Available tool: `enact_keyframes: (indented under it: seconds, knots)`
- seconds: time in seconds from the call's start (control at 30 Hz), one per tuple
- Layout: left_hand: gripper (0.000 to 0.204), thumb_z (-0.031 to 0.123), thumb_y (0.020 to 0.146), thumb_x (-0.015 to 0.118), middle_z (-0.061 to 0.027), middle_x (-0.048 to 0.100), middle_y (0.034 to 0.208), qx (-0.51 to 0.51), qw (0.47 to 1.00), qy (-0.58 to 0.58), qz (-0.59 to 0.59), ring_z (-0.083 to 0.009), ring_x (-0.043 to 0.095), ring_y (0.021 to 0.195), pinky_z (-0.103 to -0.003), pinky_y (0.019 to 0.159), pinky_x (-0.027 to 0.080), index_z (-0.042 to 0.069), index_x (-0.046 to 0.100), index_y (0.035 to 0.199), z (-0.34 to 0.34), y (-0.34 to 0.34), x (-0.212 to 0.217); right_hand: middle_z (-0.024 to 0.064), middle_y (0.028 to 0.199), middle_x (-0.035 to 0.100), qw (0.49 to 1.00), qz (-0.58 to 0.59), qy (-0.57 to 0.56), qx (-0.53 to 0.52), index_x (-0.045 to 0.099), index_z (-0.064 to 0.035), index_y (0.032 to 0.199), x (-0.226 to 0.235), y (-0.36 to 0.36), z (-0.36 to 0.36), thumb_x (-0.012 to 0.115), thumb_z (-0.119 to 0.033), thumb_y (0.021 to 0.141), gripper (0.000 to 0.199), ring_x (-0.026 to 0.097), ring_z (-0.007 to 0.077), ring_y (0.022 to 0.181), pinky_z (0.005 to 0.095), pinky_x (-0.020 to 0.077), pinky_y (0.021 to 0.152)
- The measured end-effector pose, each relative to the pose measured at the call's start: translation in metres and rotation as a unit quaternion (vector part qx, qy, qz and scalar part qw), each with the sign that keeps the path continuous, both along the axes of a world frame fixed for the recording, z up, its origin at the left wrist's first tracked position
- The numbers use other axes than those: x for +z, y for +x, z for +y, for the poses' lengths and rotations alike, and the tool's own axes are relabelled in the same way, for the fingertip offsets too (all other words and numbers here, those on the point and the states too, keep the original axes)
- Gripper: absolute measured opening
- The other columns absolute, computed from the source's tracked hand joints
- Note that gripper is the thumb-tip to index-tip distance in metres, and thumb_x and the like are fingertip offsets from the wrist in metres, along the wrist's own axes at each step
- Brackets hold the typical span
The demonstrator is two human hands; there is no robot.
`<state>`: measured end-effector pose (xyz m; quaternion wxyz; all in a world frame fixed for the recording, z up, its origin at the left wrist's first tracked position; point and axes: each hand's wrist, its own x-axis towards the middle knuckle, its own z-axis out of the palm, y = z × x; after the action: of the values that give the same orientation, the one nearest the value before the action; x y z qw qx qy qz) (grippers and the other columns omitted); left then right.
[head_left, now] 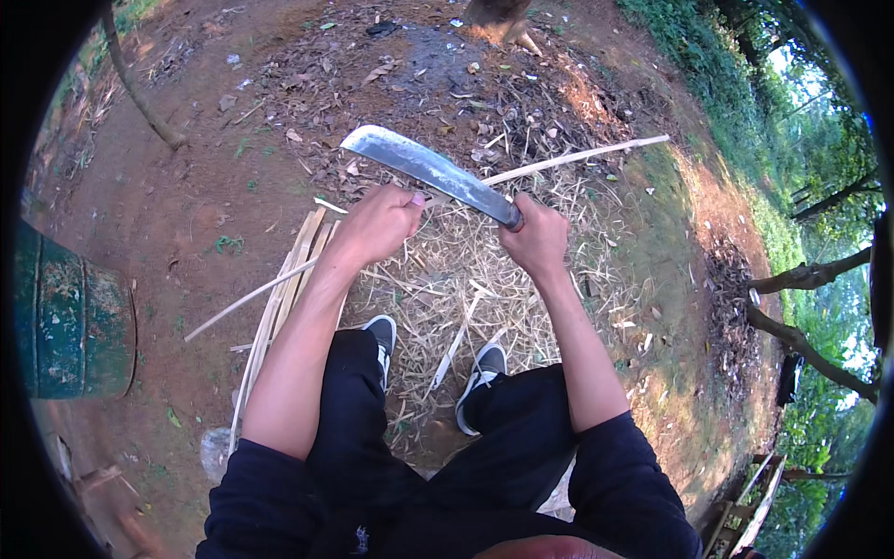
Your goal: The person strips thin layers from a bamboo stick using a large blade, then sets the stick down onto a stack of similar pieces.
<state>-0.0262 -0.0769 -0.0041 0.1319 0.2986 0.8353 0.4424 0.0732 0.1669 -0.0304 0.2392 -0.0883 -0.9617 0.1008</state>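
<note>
My right hand (538,235) is closed round the dark handle of a machete (424,168). Its broad, worn blade points up and to the left, above my left hand. A long, pale strip of wood or bamboo (577,161) runs from the lower left to the upper right. My left hand (377,224) is closed in a fist on that strip, and the forearm hides part of it. The blade crosses the strip between my two hands; whether its edge touches cannot be made out. Curly shavings (438,270) cover the ground below, around my shoes.
Several split strips (289,279) lie beside my left arm. A worn green drum (84,317) stands at far left. Thin trunk (140,84) rises at upper left, a thicker tree base (501,17) at the top. Bare branches (810,276) and slatted wood (745,503) are on the right.
</note>
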Motion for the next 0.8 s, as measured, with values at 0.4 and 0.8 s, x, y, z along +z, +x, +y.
enact_keyframes:
  seconds: [0.4,0.8]
  knots:
    - [0.051,0.030,0.101,0.046,-0.0095,0.035,0.052,-0.003,1.000,0.005,0.008,-0.0214,0.035,0.050,-0.042,0.054,0.030,-0.001,0.043,0.060,-0.010,-0.005,0.003,0.0142,0.062,0.065,0.980,0.060,-0.042,-0.187,0.061,-0.0061,0.077,-0.001,0.012,0.056,0.066,-0.018,0.080,0.013,0.066,0.0322,0.057,0.0412,0.0493,0.058]
    - [0.044,0.026,0.100,0.047,-0.0272,0.060,0.069,-0.029,0.999,-0.026,0.005,-0.0433,0.060,0.069,-0.052,0.071,0.044,-0.008,0.060,0.076,0.011,0.003,0.012,0.0083,0.053,0.059,0.985,0.033,-0.149,-0.087,0.060,-0.0027,0.075,0.003,0.016,0.032,0.073,-0.019,0.081,0.022,0.061,0.0185,0.048,0.0348,0.0453,0.048]
